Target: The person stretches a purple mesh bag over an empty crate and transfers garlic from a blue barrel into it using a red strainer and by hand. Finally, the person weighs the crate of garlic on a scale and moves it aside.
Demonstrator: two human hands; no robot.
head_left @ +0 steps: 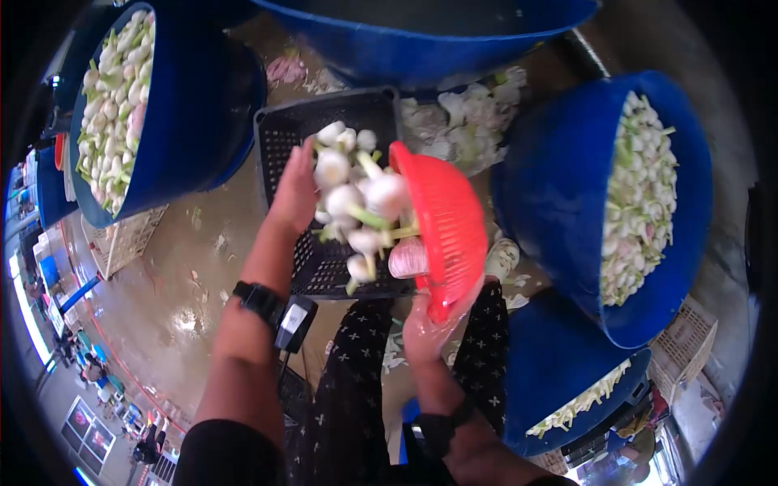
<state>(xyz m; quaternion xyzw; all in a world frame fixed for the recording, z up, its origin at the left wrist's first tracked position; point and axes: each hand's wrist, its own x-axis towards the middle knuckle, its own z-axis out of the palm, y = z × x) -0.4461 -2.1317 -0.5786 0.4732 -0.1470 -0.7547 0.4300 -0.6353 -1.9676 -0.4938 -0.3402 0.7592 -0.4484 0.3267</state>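
Note:
My right hand (429,330) grips the lower rim of a red plastic basket (454,223), which is tipped on its side with its mouth facing left. Garlic bulbs (344,198) with short green stems spill from it over a black plastic crate (328,101). One pinkish bulb (408,257) is at the basket's lower edge. My left hand (296,190) is held upright with fingers stretched out, along the left side of the bulbs. Whether it touches them I cannot tell. The tumbling bulbs hide part of the crate's inside.
Blue tubs of garlic stand at the left (194,113), right (559,186) and lower right (543,364). Another blue tub (438,53) is beyond the crate. Garlic peelings (470,121) lie on the wet floor (194,267). A pale crate (130,239) sits at left.

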